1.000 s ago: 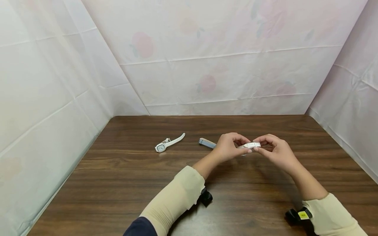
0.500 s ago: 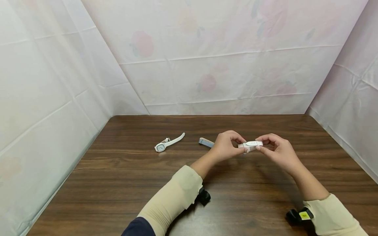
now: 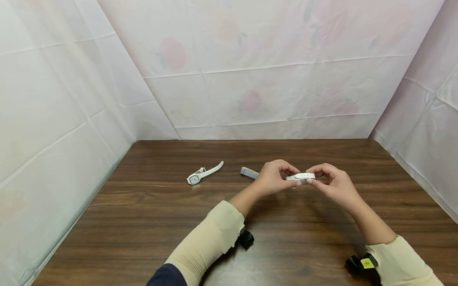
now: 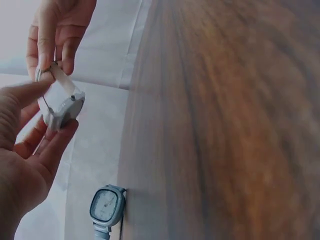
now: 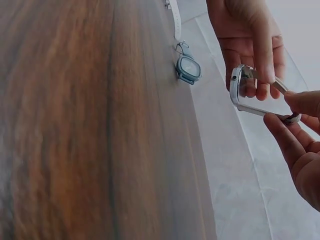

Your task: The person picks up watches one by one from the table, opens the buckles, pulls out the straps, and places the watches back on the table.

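Note:
A white watch (image 3: 301,176) is held up off the table between both hands, its strap bent into a loop. My left hand (image 3: 273,177) pinches it on one side; the left wrist view shows those fingers around the watch case (image 4: 66,111). At the other side, the fingertips of my right hand (image 3: 335,185) pinch the strap near its buckle end, seen also in the right wrist view as the right hand (image 5: 306,162). Whether the strap end is through the buckle is too small to tell.
A blue watch (image 4: 105,206) lies just left of the left hand, its strap (image 3: 249,172) partly hidden behind that hand in the head view. Further left lies another white watch (image 3: 195,178) with its strap spread out. Pale curtains (image 3: 250,79) surround the brown wooden table (image 3: 143,222).
Both hands keep hold of the white watch. The left hand has shifted slightly left, and more of the strap shows between the hands than one second ago.

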`<state>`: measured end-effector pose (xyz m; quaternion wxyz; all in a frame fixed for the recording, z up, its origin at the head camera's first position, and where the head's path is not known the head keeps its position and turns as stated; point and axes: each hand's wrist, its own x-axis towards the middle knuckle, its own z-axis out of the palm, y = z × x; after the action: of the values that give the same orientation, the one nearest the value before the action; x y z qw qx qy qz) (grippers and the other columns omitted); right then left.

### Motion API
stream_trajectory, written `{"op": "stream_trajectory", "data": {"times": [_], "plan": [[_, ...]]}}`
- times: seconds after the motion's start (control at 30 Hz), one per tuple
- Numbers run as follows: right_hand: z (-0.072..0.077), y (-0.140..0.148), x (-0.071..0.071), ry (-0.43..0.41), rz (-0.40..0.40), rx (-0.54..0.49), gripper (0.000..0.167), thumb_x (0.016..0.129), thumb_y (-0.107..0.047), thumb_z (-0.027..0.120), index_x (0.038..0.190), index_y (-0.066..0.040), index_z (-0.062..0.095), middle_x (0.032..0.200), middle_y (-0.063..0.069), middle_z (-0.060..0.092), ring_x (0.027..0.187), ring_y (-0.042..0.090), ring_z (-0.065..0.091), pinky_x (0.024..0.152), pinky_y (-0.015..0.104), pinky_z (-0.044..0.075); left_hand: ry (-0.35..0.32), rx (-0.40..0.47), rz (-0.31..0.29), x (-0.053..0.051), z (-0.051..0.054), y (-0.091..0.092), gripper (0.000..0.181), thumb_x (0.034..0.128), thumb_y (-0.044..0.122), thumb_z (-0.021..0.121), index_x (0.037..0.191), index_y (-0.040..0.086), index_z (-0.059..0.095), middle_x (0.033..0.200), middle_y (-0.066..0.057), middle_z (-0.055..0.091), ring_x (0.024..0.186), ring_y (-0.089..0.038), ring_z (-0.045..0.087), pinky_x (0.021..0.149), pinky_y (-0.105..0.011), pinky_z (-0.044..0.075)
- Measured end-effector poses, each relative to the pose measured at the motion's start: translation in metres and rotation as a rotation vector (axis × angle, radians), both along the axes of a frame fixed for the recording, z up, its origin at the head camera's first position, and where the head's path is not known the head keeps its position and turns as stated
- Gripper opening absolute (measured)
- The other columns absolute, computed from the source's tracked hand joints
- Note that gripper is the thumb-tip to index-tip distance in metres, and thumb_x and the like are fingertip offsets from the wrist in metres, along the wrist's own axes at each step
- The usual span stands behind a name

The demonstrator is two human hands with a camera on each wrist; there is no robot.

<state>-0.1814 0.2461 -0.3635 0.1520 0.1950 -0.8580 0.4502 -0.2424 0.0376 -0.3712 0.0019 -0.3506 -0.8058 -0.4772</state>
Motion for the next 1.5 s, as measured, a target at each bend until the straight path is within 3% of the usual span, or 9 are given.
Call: {"op": "stream_trajectory", "data": {"times": [0.23,0.53,0.8,0.87,0.97,1.1,1.3,1.5], "plan": [[0.002,0.003,-0.001,0.015,-0.006,0.013,0.013,0.087,0.001,0.071,0.100,0.000,0.069,0.099,0.012,0.066,0.086,0.000,0.064,0.072,0.016,0.055,0.035,-0.025,0.045,0.000,0.002,-0.002,0.015,0.0785,0.013,0.083,0.091,0.008,0.077,0.090,0.004,0.066,0.082,-0.002,0.058,0.064,-0.012,0.051],[-0.003,0.004,-0.003,0.121,0.045,0.088,0.017,0.086,0.010,0.068,0.100,0.000,0.065,0.092,0.010,0.065,0.080,0.008,0.065,0.066,0.016,0.055,0.005,-0.011,0.032,-0.004,0.000,-0.006,0.015,0.0783,0.013,0.083,0.091,0.008,0.077,0.091,0.005,0.067,0.084,-0.003,0.058,0.066,-0.013,0.052],[-0.005,0.009,-0.003,-0.016,0.040,0.019,0.010,0.096,0.001,0.059,0.105,0.002,0.061,0.096,0.013,0.066,0.083,0.020,0.070,0.068,0.023,0.057,0.002,0.005,0.014,-0.006,-0.002,-0.010,0.013,0.0790,0.014,0.083,0.090,0.010,0.078,0.091,0.005,0.067,0.081,-0.003,0.059,0.066,-0.015,0.052],[-0.004,0.010,-0.002,-0.015,0.046,0.000,0.014,0.095,0.001,0.061,0.108,0.003,0.061,0.097,0.013,0.065,0.084,0.016,0.069,0.069,0.022,0.057,0.002,0.002,0.014,-0.006,-0.002,-0.010,0.013,0.0794,0.014,0.083,0.090,0.010,0.078,0.091,0.005,0.067,0.081,-0.002,0.059,0.066,-0.015,0.052],[-0.004,0.007,-0.002,0.058,0.060,0.011,0.020,0.089,0.005,0.067,0.108,0.002,0.066,0.098,0.012,0.065,0.085,0.008,0.066,0.069,0.019,0.056,-0.024,0.004,0.000,-0.005,-0.002,-0.009,0.012,0.0804,0.013,0.082,0.091,0.009,0.078,0.092,0.004,0.067,0.082,-0.002,0.059,0.067,-0.015,0.053],[-0.002,0.004,-0.002,0.114,0.077,-0.007,0.021,0.083,0.010,0.071,0.101,0.000,0.071,0.097,0.010,0.066,0.084,0.007,0.065,0.070,0.019,0.056,-0.049,-0.001,-0.009,-0.003,-0.001,-0.009,0.012,0.0808,0.014,0.081,0.091,0.009,0.078,0.093,0.005,0.066,0.082,-0.002,0.059,0.066,-0.016,0.053],[0.000,0.007,0.000,0.041,0.009,-0.018,0.012,0.088,0.004,0.068,0.100,0.000,0.069,0.092,0.012,0.069,0.076,0.010,0.069,0.060,0.022,0.056,-0.005,0.008,0.016,-0.005,-0.001,-0.011,0.014,0.0779,0.014,0.084,0.089,0.010,0.078,0.091,0.005,0.069,0.081,-0.003,0.060,0.066,-0.017,0.051],[0.001,0.011,0.000,-0.008,0.086,-0.124,0.014,0.093,0.006,0.060,0.107,0.008,0.063,0.095,0.012,0.069,0.080,0.015,0.071,0.069,0.026,0.058,-0.030,0.057,0.005,-0.008,-0.002,-0.013,0.014,0.0778,0.013,0.084,0.090,0.008,0.078,0.090,0.003,0.070,0.080,-0.002,0.061,0.069,-0.018,0.050]]}}
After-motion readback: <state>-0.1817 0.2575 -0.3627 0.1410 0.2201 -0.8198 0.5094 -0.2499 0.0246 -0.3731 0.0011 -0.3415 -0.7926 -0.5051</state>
